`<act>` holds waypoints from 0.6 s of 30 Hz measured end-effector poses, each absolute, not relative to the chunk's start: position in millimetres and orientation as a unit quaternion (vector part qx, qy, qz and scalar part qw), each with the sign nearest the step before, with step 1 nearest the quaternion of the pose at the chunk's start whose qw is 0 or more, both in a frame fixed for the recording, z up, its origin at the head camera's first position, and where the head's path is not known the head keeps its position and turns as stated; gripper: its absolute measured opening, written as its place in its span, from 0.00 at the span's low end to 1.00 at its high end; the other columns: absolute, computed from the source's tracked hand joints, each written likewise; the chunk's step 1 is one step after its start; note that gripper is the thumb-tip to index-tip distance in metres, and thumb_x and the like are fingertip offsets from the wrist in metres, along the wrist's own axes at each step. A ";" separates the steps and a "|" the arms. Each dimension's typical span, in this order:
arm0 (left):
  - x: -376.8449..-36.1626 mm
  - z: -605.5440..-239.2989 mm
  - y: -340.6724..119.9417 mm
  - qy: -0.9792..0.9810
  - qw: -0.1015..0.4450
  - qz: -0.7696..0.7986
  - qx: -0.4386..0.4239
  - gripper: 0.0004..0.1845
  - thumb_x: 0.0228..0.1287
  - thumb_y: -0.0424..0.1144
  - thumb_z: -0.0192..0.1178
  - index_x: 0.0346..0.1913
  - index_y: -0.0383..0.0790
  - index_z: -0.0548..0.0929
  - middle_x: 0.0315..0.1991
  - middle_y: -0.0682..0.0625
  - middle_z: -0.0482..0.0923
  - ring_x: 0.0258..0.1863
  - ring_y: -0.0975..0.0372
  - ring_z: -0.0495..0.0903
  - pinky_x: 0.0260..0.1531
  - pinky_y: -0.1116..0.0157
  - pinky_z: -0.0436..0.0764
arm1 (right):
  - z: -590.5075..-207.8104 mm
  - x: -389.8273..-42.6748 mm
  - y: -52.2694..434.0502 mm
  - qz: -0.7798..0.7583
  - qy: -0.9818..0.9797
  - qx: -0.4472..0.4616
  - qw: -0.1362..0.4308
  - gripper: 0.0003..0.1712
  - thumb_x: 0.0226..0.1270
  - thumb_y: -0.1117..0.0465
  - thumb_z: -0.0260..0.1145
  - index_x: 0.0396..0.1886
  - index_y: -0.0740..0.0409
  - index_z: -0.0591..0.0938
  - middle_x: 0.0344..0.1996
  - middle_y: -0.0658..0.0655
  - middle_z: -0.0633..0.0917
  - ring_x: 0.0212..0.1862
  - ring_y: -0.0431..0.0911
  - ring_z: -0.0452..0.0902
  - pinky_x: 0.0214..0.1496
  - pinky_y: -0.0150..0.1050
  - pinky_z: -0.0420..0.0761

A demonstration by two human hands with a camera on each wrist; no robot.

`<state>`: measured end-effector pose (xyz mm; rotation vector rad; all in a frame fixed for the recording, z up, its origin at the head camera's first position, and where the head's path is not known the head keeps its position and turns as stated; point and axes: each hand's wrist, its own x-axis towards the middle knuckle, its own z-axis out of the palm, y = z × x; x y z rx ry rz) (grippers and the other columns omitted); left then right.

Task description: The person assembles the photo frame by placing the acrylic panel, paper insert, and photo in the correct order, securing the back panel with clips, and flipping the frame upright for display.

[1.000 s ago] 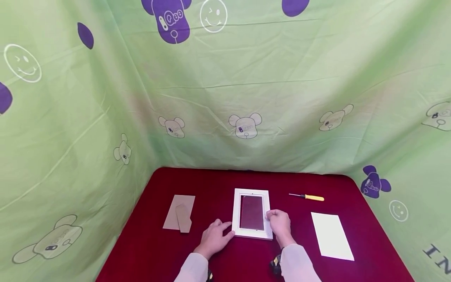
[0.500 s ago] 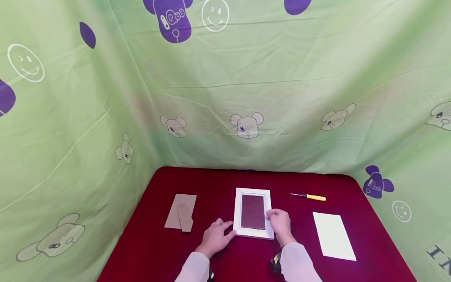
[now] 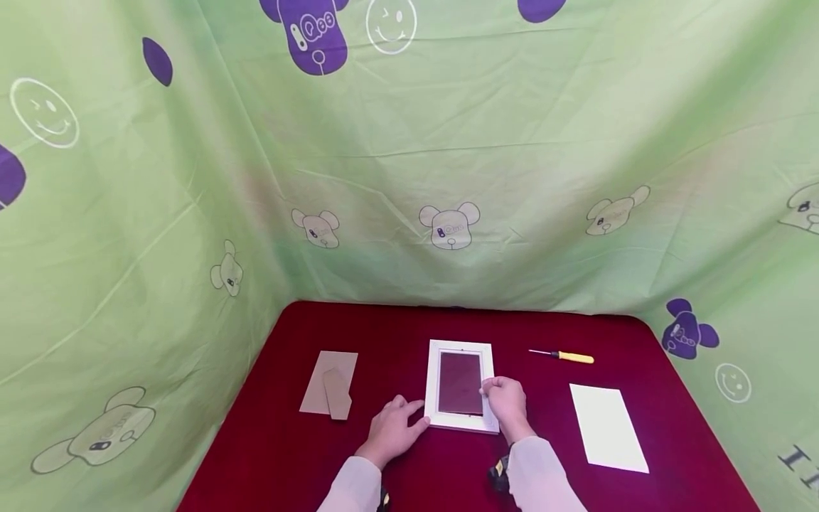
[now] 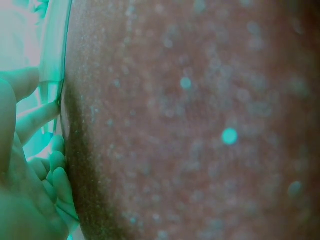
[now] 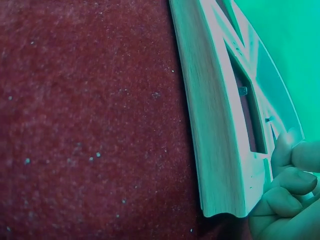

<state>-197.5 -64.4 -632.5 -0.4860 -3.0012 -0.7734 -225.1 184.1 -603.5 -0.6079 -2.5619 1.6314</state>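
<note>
A white picture frame (image 3: 432, 384) lies on the dark red tabletop between the hands. A clear pane (image 3: 459, 382) shows over its opening; in the right wrist view the pane (image 5: 284, 87) slants above the frame and mirrors it. My right hand (image 3: 507, 404), at the frame's right side, pinches the pane's edge between thumb and index finger, the other fingers curled. At the lower left corner, my left hand (image 3: 392, 429) touches the frame's side with extended thumb and index finger. Small metal tabs (image 5: 243, 91) stick out along the opening's inner edge.
A brown backing board (image 3: 313, 387) with its easel leg (image 3: 335, 395) lies to the left. On the right are a white sheet (image 3: 608, 427) and, farther back, a yellow-handled screwdriver (image 3: 576, 357). Green printed cloth (image 3: 448, 163) hangs behind the table.
The right hand has shifted slightly left with the pane, which now covers the opening more evenly. The left hand stays at the frame's corner.
</note>
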 end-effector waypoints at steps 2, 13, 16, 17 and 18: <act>-198.0 -631.3 -65.0 -0.957 0.005 -0.245 -0.156 0.26 0.65 0.61 0.56 0.58 0.51 0.83 0.37 0.57 0.68 0.33 0.64 0.68 0.27 0.63 0.71 | -603.2 -226.4 183.8 0.526 -0.828 -0.193 0.023 0.09 0.63 0.66 0.62 0.34 0.65 0.87 0.31 0.57 0.86 0.40 0.52 0.77 0.37 0.41 0.73; -197.2 -631.8 -65.7 -0.958 0.001 -0.239 -0.156 0.26 0.65 0.61 0.55 0.59 0.51 0.83 0.37 0.57 0.68 0.33 0.65 0.68 0.28 0.64 0.71 | -605.8 -230.8 186.1 0.489 -0.850 -0.198 0.001 0.08 0.60 0.64 0.63 0.26 0.59 0.88 0.29 0.54 0.86 0.40 0.53 0.78 0.38 0.43 0.73; -197.5 -632.7 -65.6 -0.958 0.003 -0.239 -0.156 0.26 0.65 0.62 0.55 0.59 0.51 0.83 0.36 0.58 0.68 0.33 0.65 0.68 0.27 0.65 0.70 | -605.8 -232.3 187.1 0.470 -0.862 -0.189 0.005 0.09 0.59 0.64 0.64 0.24 0.57 0.88 0.29 0.53 0.87 0.38 0.52 0.78 0.36 0.43 0.73; -197.6 -633.1 -65.5 -0.958 0.002 -0.240 -0.156 0.26 0.65 0.62 0.55 0.59 0.51 0.83 0.36 0.58 0.68 0.33 0.65 0.68 0.27 0.65 0.70 | -605.3 -232.5 187.4 0.462 -0.867 -0.186 0.007 0.09 0.59 0.63 0.64 0.24 0.57 0.88 0.28 0.53 0.87 0.38 0.52 0.79 0.36 0.43 0.74; -197.7 -633.2 -65.3 -0.958 0.001 -0.241 -0.156 0.26 0.65 0.62 0.55 0.59 0.51 0.83 0.36 0.58 0.68 0.33 0.65 0.68 0.27 0.65 0.70 | -604.9 -232.8 187.8 0.454 -0.872 -0.182 0.008 0.09 0.59 0.63 0.64 0.24 0.56 0.88 0.27 0.52 0.87 0.37 0.52 0.79 0.35 0.43 0.74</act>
